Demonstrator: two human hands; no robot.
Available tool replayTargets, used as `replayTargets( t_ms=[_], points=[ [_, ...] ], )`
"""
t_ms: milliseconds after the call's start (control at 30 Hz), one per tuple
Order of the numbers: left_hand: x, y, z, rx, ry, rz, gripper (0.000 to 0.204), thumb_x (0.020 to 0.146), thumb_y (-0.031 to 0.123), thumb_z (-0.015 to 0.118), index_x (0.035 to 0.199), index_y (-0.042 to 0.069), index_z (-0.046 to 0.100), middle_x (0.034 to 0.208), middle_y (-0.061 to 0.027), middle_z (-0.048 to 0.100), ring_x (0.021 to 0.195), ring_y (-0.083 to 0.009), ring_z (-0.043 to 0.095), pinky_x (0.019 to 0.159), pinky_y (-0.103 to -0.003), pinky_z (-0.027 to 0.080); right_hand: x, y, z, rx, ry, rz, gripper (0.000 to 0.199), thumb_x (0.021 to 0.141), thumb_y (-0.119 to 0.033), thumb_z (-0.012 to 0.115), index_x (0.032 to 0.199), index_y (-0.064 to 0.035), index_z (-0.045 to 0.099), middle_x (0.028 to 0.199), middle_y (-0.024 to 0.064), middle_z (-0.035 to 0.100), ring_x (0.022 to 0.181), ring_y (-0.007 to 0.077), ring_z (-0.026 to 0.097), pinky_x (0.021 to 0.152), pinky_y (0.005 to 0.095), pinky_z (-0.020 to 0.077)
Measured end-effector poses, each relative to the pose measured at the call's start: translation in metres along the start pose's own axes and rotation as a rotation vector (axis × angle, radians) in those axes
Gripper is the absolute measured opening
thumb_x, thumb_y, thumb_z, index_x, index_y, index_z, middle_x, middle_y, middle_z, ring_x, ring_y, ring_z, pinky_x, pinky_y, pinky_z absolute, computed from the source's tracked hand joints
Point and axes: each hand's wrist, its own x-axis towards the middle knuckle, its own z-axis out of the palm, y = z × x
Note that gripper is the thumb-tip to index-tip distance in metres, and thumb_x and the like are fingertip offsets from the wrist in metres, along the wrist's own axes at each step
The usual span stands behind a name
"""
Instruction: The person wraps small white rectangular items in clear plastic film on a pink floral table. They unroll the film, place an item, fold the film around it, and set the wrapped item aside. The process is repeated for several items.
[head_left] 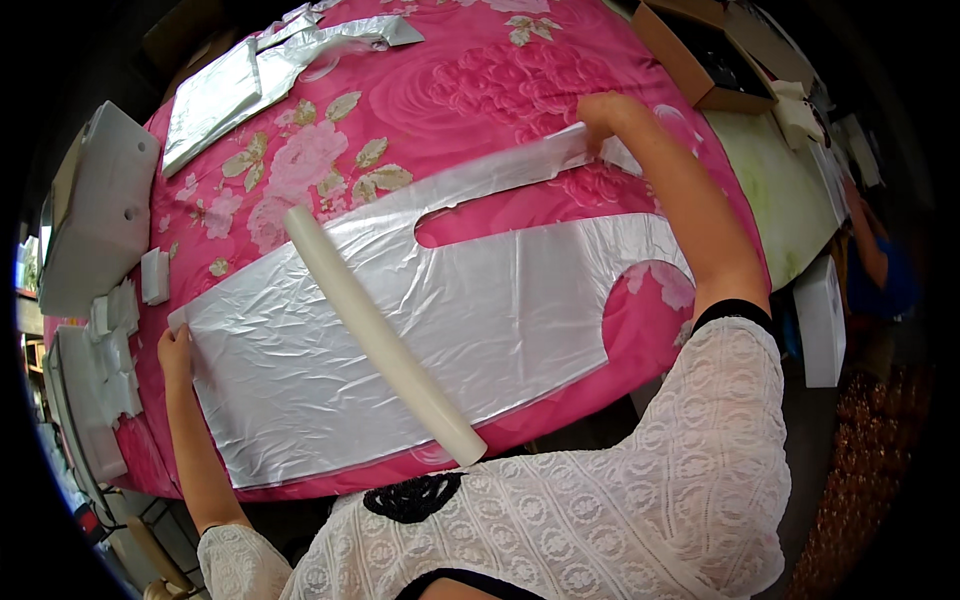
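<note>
Pink floral cloth (420, 90) covers the table; a translucent plastic apron (440, 320) lies flat across it, a white roll (385, 345) resting diagonally on top — likely as a weight. Left hand (176, 352) presses flat on the apron's bottom corner; right hand (603, 112) pinches the far strap end (560, 150) — sheet stretched taut between them.

the right hand (600, 112) has its fingertips tucked under the sheet (440, 320), so its grip can't be read. the roll (385, 345) hides a strip of the sheet. beyond the sheet, the box (715, 60) holds something dark and unclear.
</note>
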Motion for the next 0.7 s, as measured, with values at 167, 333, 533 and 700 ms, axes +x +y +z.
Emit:
replayTargets(
  t_ms=[167,333,533,700],
  points=[
    [0.011,-0.011,-0.002,0.104,-0.014,0.019,0.028,0.081,0.019,0.061,0.099,-0.002,0.06,0.09,-0.0092,0.063,0.08,-0.0165,0.058,0.071,-0.03,0.045,0.005,0.068,0.043,-0.164,0.269,0.383,0.038,0.073,-0.024,0.067,0.107,-0.0065,0.064,0.105,0.0141,0.064,0.098,0.0275,0.061,0.082,0.0353,0.0484],
    [-0.058,0.039,0.008,0.624,0.332,0.415,0.041,0.083,0.02,0.06,0.119,0.002,0.05,0.126,-0.0163,0.047,0.115,-0.0284,0.046,0.096,-0.037,0.036,-0.032,0.001,0.035,-0.124,0.638,0.336,0.026,0.086,-0.026,0.051,0.103,-0.011,0.063,0.101,0.0139,0.064,0.099,0.0324,0.059,0.078,0.0376,0.0492],
    [-0.133,0.093,0.048,0.386,0.015,0.65,0.054,0.087,0.025,0.056,0.132,0.002,0.038,0.14,-0.0183,0.033,0.131,-0.0342,0.028,0.107,-0.041,0.024,-0.186,-0.255,0.061,0.602,0.345,-0.454,0.093,0.079,-0.052,0.058,0.142,-0.0003,0.013,0.076,0.019,0.06,0.068,0.0341,0.061,0.059,0.0447,0.0491],
    [-0.142,0.08,0.067,0.5,-0.043,0.652,0.067,0.089,0.038,0.05,0.139,0.001,0.027,0.145,-0.02,0.025,0.135,-0.0342,0.021,0.109,-0.043,0.017,-0.205,-0.298,0.081,0.582,0.292,-0.444,0.09,0.079,-0.038,0.058,0.144,-0.0052,0.006,0.073,0.017,0.058,0.06,0.0306,0.061,0.052,0.0428,0.0492]
  ],
)
